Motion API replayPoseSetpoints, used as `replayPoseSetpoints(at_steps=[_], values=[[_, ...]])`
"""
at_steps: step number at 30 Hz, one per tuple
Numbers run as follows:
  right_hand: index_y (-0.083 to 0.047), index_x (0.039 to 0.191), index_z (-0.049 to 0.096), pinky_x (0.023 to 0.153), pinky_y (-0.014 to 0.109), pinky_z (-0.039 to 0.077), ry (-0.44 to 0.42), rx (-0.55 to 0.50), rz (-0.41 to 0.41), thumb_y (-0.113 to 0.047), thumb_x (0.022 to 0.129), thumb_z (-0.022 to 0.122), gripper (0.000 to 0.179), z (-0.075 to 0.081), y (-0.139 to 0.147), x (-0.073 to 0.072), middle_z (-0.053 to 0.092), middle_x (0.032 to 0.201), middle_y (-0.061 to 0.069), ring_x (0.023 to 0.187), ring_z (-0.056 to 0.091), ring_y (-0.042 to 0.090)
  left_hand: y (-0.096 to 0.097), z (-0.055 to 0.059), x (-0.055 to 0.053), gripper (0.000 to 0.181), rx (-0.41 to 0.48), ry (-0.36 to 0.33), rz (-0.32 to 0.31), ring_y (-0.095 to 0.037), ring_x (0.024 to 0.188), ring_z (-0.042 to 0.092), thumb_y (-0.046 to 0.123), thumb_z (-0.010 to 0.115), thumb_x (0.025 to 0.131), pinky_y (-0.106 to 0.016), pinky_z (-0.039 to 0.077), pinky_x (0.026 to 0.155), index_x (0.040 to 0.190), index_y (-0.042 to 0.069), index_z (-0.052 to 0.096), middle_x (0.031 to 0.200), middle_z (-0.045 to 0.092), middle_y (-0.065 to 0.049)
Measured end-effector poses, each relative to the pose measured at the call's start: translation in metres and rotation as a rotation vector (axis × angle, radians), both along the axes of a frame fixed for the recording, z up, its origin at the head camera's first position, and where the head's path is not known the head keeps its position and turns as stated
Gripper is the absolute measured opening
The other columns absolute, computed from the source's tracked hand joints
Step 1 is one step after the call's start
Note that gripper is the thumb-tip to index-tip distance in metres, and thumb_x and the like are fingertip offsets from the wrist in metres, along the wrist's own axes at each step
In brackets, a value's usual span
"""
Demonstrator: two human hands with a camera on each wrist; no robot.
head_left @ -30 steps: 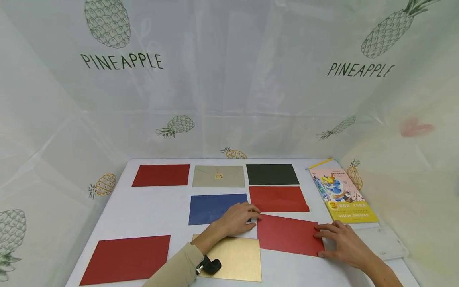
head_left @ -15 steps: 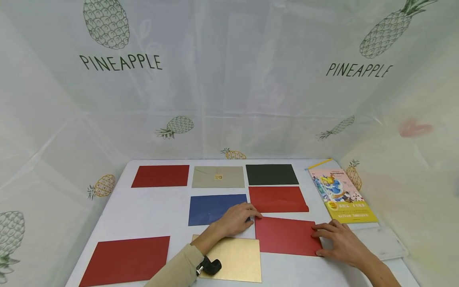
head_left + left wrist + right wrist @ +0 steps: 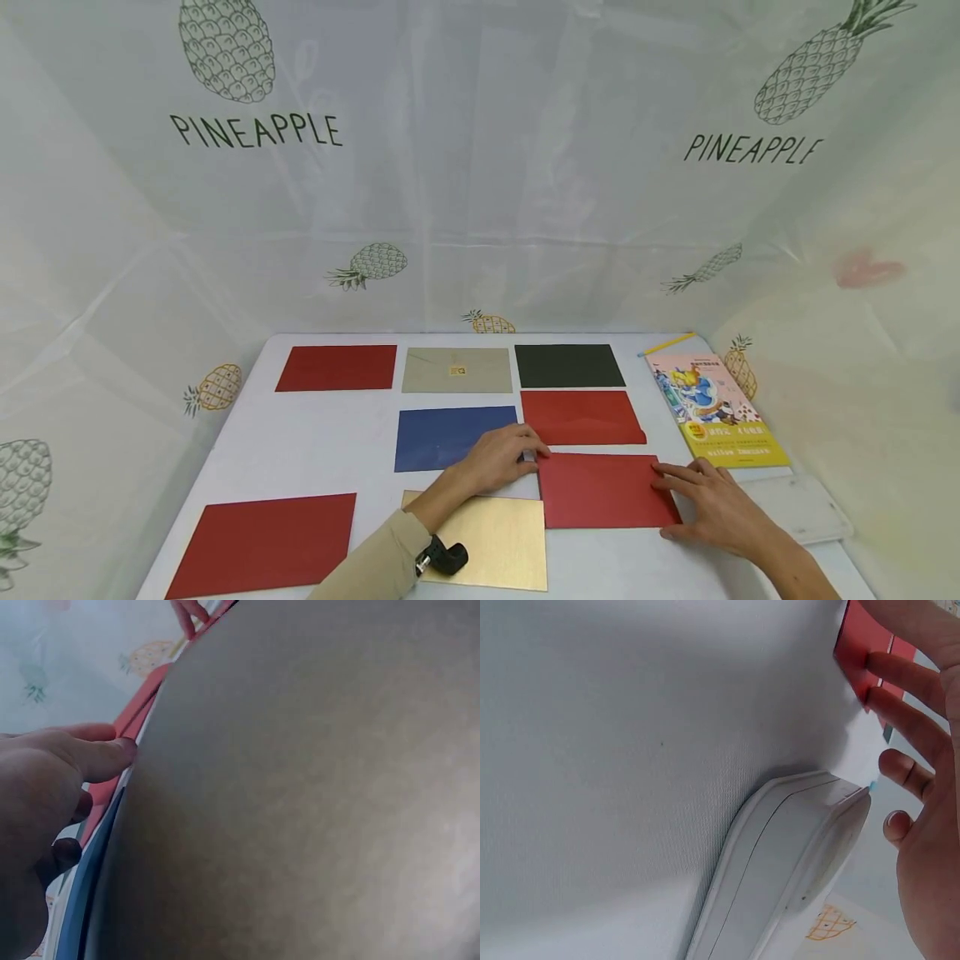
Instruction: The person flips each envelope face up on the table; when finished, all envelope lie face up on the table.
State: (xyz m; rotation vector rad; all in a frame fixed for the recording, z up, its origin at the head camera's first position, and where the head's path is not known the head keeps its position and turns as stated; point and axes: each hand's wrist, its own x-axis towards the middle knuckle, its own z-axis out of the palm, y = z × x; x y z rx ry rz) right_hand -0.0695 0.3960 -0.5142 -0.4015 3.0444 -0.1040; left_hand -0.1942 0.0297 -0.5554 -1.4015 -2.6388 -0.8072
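A red rectangular card [image 3: 600, 493] lies flat on the white table, between the two hands. At its upper left corner, my left hand [image 3: 491, 460] touches the edge with its fingertips, the forearm crossing over a gold card [image 3: 502, 546]. My right hand [image 3: 712, 504] has its fingers spread along the card's right edge, the thumb near the lower corner. In the right wrist view, two fingertips meet the red card [image 3: 859, 649] while the other fingers stay off it. A blue card [image 3: 435, 437] is partly behind my left hand, and another red card [image 3: 581, 418] lies just above.
Farther back lie a dark red card [image 3: 337, 368], a grey-beige card [image 3: 427, 379] and a black card [image 3: 570, 365]. Another dark red card [image 3: 262, 546] is front left. A picture book [image 3: 708, 408], a pencil [image 3: 667, 344] and a white flat case [image 3: 802, 510] line the right side.
The red card between my hands has turned from a slant to nearly straight, its right side shifting slightly up and left. Both hands have stayed almost in place at its edges.
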Motion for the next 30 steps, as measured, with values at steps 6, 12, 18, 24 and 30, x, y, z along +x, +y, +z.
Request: replayPoseSetpoints(at_steps=[6, 12, 18, 24, 30], values=[[-0.029, 0.125, 0.071, 0.082, 0.041, 0.043, 0.001, 0.009, 0.010, -0.077, 0.063, 0.077, 0.079, 0.000, 0.001, 0.000, 0.060, 0.138, -0.006, 0.103, 0.043, 0.010, 0.003, 0.000, 0.000, 0.021, 0.023, 0.037, -0.003, 0.000, 0.105, 0.060, 0.029, 0.075, 0.092, -0.017, 0.048, 0.083, 0.113, 0.031, 0.076, 0.111, 0.064, 0.016], [-0.030, 0.121, 0.073, 0.083, 0.041, 0.045, 0.033, 0.028, 0.030, -0.072, 0.063, 0.080, 0.071, 0.000, 0.002, 0.000, 0.063, 0.131, -0.009, 0.105, 0.045, 0.011, 0.004, 0.001, -0.001, 0.020, 0.026, 0.069, -0.005, 0.001, 0.106, 0.060, 0.029, 0.075, 0.092, -0.017, 0.049, 0.084, 0.112, 0.031, 0.077, 0.112, 0.065, 0.018], [-0.039, 0.109, 0.075, 0.082, 0.039, 0.044, 0.018, -0.006, 0.019, -0.072, 0.067, 0.079, 0.054, 0.002, 0.002, 0.001, 0.066, 0.124, -0.013, 0.103, 0.045, 0.008, 0.003, 0.002, -0.002, 0.020, 0.044, 0.067, -0.001, 0.004, 0.105, 0.061, 0.029, 0.076, 0.091, -0.016, 0.048, 0.082, 0.110, 0.031, 0.078, 0.110, 0.065, 0.020], [-0.045, 0.097, 0.072, 0.075, 0.032, 0.041, -0.020, -0.150, -0.024, -0.057, 0.073, 0.083, 0.029, 0.013, 0.011, 0.003, 0.067, 0.111, -0.022, 0.092, 0.045, 0.002, 0.001, 0.002, -0.001, 0.018, 0.051, 0.081, 0.007, 0.005, 0.101, 0.061, 0.030, 0.076, 0.091, -0.016, 0.048, 0.080, 0.108, 0.033, 0.078, 0.106, 0.067, 0.020], [-0.039, 0.097, 0.073, 0.067, 0.025, 0.044, -0.075, -0.343, -0.137, -0.047, 0.082, 0.081, 0.019, 0.029, 0.018, 0.004, 0.062, 0.100, -0.015, 0.087, 0.050, 0.007, -0.002, 0.002, 0.000, 0.018, 0.049, 0.047, 0.009, 0.004, 0.101, 0.063, 0.029, 0.074, 0.092, -0.017, 0.049, 0.082, 0.109, 0.034, 0.078, 0.106, 0.070, 0.020]])
